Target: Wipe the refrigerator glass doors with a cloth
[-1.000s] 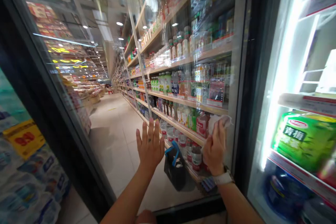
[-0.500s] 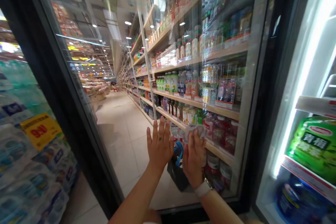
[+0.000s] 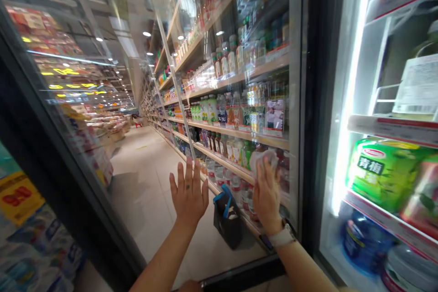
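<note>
Both my hands reach forward to the large glass door (image 3: 150,182) of a lit drinks fridge. My left hand (image 3: 189,191) lies flat near the glass with its fingers spread, holding nothing. Under the fingers of my right hand (image 3: 267,194) is a crumpled white cloth (image 3: 264,159), pressed against the pane; part of it is covered by the fingers. My right wrist wears a watch with a pale band (image 3: 281,236). Through the glass, a dark bag (image 3: 228,226) with blue handles shows on the floor between my hands.
A black door frame (image 3: 73,191) runs diagonally at left, and another upright stands at right. Green drink packs (image 3: 383,173) sit on fridge shelves at right. Packs of bottles with a yellow price sign (image 3: 19,196) stand at left. Bottle shelves (image 3: 239,132) line the aisle behind the glass.
My right hand has slid to the right with the cloth, and my left hand has shifted left, so they are farther apart. The view has turned right, showing more of the fridge.
</note>
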Motion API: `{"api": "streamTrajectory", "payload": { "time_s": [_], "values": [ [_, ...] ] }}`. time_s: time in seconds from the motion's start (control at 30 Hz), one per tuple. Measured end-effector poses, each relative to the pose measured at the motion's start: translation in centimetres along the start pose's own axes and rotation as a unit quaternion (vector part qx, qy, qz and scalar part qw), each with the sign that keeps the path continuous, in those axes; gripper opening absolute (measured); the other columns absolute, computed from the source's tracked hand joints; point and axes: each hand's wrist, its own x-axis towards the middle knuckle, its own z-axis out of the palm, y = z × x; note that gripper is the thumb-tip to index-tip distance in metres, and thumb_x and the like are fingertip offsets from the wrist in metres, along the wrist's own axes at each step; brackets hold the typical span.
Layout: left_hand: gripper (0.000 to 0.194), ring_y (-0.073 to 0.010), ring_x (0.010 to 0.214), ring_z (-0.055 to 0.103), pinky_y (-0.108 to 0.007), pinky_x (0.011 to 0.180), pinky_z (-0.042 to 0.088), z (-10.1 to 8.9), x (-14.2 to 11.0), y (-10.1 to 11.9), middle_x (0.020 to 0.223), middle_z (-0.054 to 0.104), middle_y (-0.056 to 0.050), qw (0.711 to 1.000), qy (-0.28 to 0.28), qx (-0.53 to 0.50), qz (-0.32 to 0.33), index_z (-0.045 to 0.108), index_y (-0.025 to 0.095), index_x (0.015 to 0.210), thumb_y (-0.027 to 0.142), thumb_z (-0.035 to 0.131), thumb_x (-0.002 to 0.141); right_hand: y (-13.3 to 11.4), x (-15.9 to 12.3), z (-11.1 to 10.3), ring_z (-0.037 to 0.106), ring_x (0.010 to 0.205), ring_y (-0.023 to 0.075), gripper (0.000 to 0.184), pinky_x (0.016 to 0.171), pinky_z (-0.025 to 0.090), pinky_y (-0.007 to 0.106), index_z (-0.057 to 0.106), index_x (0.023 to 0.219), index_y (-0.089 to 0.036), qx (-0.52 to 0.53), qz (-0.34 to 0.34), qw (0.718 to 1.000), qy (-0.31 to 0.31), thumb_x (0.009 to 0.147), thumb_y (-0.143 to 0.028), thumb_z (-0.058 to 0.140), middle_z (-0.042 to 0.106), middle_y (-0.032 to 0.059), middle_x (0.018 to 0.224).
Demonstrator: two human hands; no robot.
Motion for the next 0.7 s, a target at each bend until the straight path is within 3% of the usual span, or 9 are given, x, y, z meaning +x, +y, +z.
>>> {"api": "streamTrajectory", "payload": {
  "time_s": [0.13,0.23,0.33,0.43,0.57,0.7],
  "values": [
    [0.068,-0.0257,0.150,0.017,-0.049,0.124,0.012,0.2,-0.1,0.0,0.157,0.030,-0.012,1.000,0.000,-0.011,-0.007,0.020,0.021,0.155,0.027,0.050,0.094,4.0,1.9,-1.0,0.023,0.149,0.0281,0.056,0.117,0.025,0.061,0.021,0.157,-0.021,0.033,0.080,0.991,0.105,0.101,-0.021,0.029,0.026,0.0155,0.161],
    [0.068,-0.0247,0.150,0.016,-0.048,0.124,0.011,0.2,-0.1,0.0,0.157,0.030,-0.012,1.000,0.005,-0.005,-0.001,0.020,0.019,0.154,0.026,0.049,0.094,4.0,2.3,-0.8,0.026,0.148,0.0278,0.054,0.117,0.026,0.059,0.026,0.155,-0.018,0.054,0.101,0.983,0.144,0.102,-0.025,0.029,0.028,0.0169,0.159],
    [0.068,-0.0235,0.150,0.014,-0.046,0.125,0.010,0.2,-0.1,0.0,0.157,0.030,-0.012,1.000,0.005,-0.007,-0.001,0.020,0.018,0.154,0.025,0.050,0.093,1.6,2.0,0.0,0.024,0.149,0.0288,0.054,0.117,0.025,0.061,0.023,0.156,-0.018,0.060,0.116,0.982,0.138,0.103,-0.026,0.028,0.026,0.0171,0.160],
    [0.068,-0.0250,0.150,0.015,-0.048,0.124,0.011,0.2,-0.1,0.0,0.157,0.029,-0.011,1.000,0.004,-0.006,-0.003,0.020,0.019,0.155,0.025,0.049,0.093,-1.9,1.0,1.2,0.023,0.149,0.0289,0.056,0.116,0.024,0.063,0.018,0.157,-0.021,0.066,0.092,0.990,0.086,0.102,-0.023,0.029,0.025,0.0157,0.161],
    [0.066,-0.0251,0.150,0.017,-0.048,0.124,0.013,0.2,-0.1,0.1,0.157,0.029,-0.012,1.000,0.008,0.008,-0.001,0.021,0.018,0.154,0.026,0.048,0.094,-6.1,-1.1,2.7,0.029,0.147,0.0284,0.060,0.114,0.030,0.062,0.014,0.158,-0.024,0.075,0.032,0.996,0.026,0.100,-0.016,0.031,0.031,0.0142,0.159],
    [0.066,-0.0239,0.150,0.014,-0.048,0.124,0.013,0.1,-0.2,0.1,0.158,0.027,-0.012,1.000,-0.003,0.017,0.005,0.018,0.018,0.155,0.024,0.045,0.094,-8.9,-3.1,3.8,0.034,0.145,0.0250,0.067,0.114,0.037,0.052,0.016,0.157,-0.026,0.096,-0.050,0.994,-0.024,0.096,-0.007,0.033,0.043,0.0094,0.153]
  ]
}}
